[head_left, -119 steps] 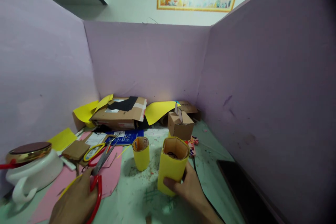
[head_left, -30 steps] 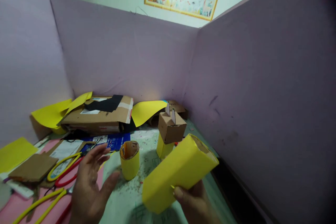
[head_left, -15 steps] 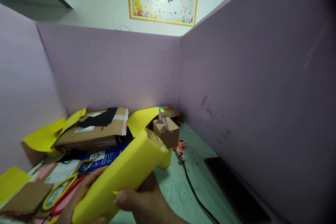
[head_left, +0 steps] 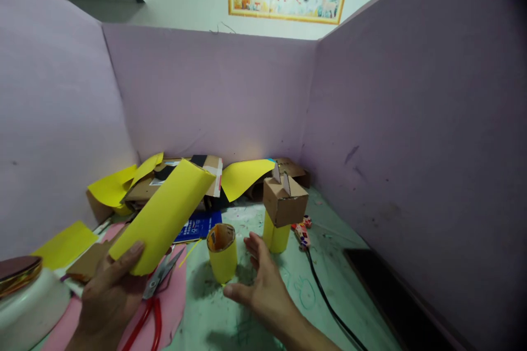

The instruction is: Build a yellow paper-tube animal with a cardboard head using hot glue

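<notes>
My left hand [head_left: 113,290] grips the lower end of a long tube [head_left: 164,216] wrapped in yellow paper, tilted up to the right. My right hand [head_left: 263,285] is open, thumb and fingers apart, close to the right side of a short yellow-wrapped cardboard tube [head_left: 223,260]. That short tube stands upright on the table, its brown inside showing at the top. Behind my right fingers a small cardboard box [head_left: 285,203] with two pointed flaps sits on another yellow tube [head_left: 275,236]. Red-handled scissors [head_left: 154,296] lie beside my left hand.
At the back are a cardboard box [head_left: 212,165] and yellow paper sheets [head_left: 247,173]. A white container [head_left: 33,307] stands at the near left, by pink paper [head_left: 175,301]. On the right lie a black cable [head_left: 325,301] and a dark flat object [head_left: 370,290]. Purple panels [head_left: 206,88] surround the table.
My right hand has let go of the long yellow tube and opened beside the short tube. My left hand has kept the long tube and moved left. The view has shifted.
</notes>
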